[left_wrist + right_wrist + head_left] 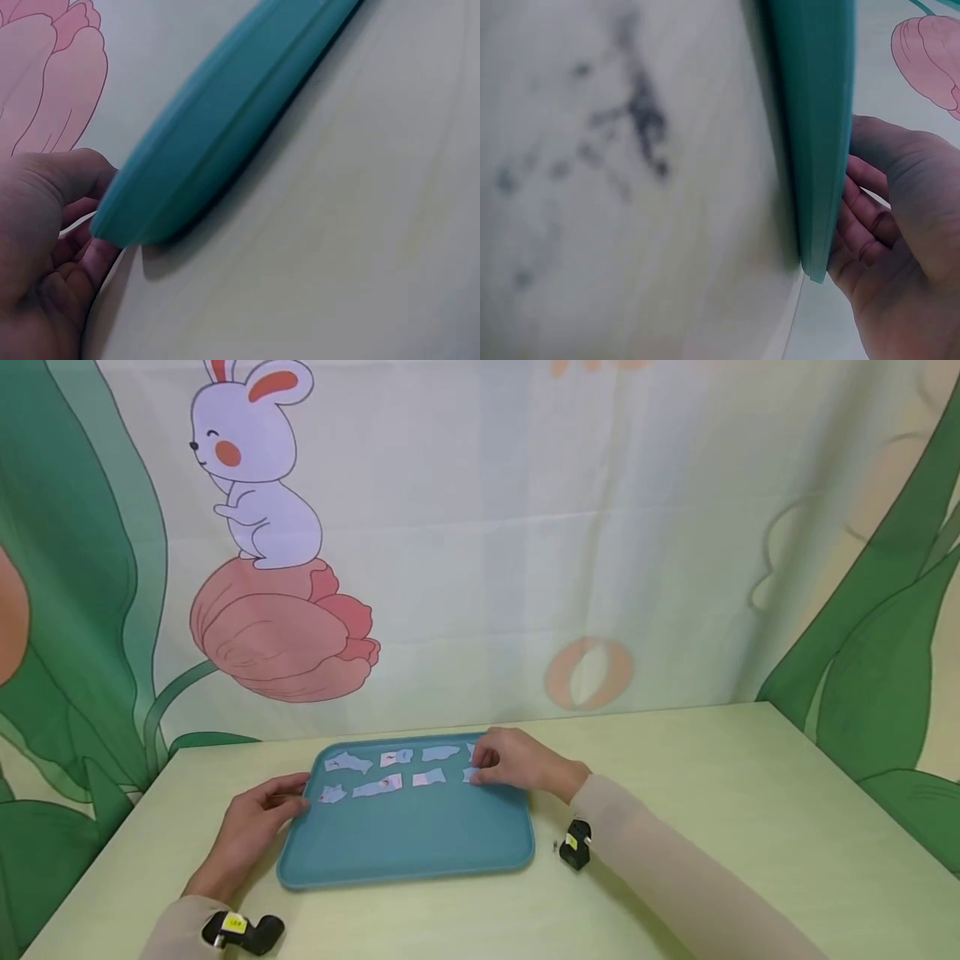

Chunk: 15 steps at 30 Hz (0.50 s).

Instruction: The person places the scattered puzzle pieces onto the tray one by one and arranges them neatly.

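Note:
A teal tray (405, 843) lies on the table, bearing several torn, irregular scraps of pale blue and pink paper in two rows. My left hand (255, 827) holds the tray's left edge. In the left wrist view its thumb (79, 169) reaches over the rim while the other fingers curl behind it. My right hand (517, 760) is over the far right part of the tray, fingers bent down. Its thumb tip is right at a small paper scrap (468, 774), and another scrap shows partly behind the fingers. I cannot tell whether the right fingertips pinch a scrap.
The tray stands on a pale yellow-green table (675, 777). A printed curtain (450, 543) with a rabbit and flower hangs behind the table's far edge. Black camera units (576, 845) are worn at both wrists. Small dark marks (646, 124) show blurred on the tabletop in the right wrist view.

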Motion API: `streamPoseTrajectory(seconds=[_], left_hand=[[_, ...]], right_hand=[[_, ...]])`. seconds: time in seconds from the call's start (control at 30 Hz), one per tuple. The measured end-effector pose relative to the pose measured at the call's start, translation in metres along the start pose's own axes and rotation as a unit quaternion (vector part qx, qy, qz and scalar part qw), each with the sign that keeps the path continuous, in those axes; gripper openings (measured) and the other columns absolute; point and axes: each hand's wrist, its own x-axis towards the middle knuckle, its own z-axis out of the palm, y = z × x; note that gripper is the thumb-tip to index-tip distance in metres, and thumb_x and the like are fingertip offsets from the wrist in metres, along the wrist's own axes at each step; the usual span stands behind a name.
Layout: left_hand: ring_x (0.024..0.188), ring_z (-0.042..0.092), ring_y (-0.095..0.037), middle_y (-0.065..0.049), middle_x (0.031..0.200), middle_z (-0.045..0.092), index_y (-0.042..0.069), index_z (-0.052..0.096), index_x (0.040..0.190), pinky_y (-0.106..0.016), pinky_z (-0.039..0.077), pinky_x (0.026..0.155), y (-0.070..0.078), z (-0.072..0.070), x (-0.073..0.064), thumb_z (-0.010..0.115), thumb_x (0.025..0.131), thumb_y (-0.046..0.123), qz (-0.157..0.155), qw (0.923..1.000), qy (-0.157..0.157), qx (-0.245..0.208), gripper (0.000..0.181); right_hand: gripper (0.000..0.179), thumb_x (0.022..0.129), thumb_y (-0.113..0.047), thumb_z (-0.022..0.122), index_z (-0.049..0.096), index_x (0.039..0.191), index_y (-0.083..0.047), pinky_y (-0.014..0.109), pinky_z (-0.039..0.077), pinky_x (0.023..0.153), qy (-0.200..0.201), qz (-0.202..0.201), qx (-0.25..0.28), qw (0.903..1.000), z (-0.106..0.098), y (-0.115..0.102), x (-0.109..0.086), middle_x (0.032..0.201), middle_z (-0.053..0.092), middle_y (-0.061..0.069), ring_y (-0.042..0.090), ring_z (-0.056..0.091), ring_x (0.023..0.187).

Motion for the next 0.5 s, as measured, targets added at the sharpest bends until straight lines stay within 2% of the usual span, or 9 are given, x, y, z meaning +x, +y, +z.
streamPoseTrajectory(seconds=[0.33,0.4,0.5], left_hand=[[0.125,0.058,-0.033,-0.023,0.145,0.060,-0.001,0.056,0.151,-0.015,0.048,0.086,-0.003,0.001,-0.006,0.062,0.107,0.017,-0.014,0.9998,0.013,-0.005,0.048],[0.127,0.057,-0.034,-0.023,0.146,0.059,-0.002,0.055,0.151,-0.022,0.051,0.093,-0.003,0.000,-0.008,0.061,0.108,0.016,-0.018,0.9997,0.013,-0.008,0.047],[0.133,0.054,-0.037,-0.024,0.151,0.055,-0.002,0.052,0.153,-0.041,0.050,0.108,-0.002,-0.006,-0.008,0.058,0.109,0.017,-0.036,0.9990,0.005,-0.027,0.048]], right_hand=[[0.018,0.096,-0.025,0.082,0.077,0.103,-0.009,0.026,0.053,0.083,-0.011,0.005,0.002,0.9999,0.003,-0.005,-0.003,0.098,0.065,-0.003,0.010,0.061,0.089],[0.019,0.097,-0.026,0.081,0.077,0.104,-0.009,0.027,0.053,0.083,-0.013,-0.001,0.009,0.9999,0.001,-0.007,-0.005,0.099,0.066,-0.003,0.011,0.061,0.090],[0.021,0.099,-0.026,0.078,0.077,0.109,-0.007,0.028,0.054,0.084,-0.010,-0.009,0.015,0.9998,-0.006,-0.010,-0.008,0.102,0.067,-0.003,0.012,0.061,0.092]])
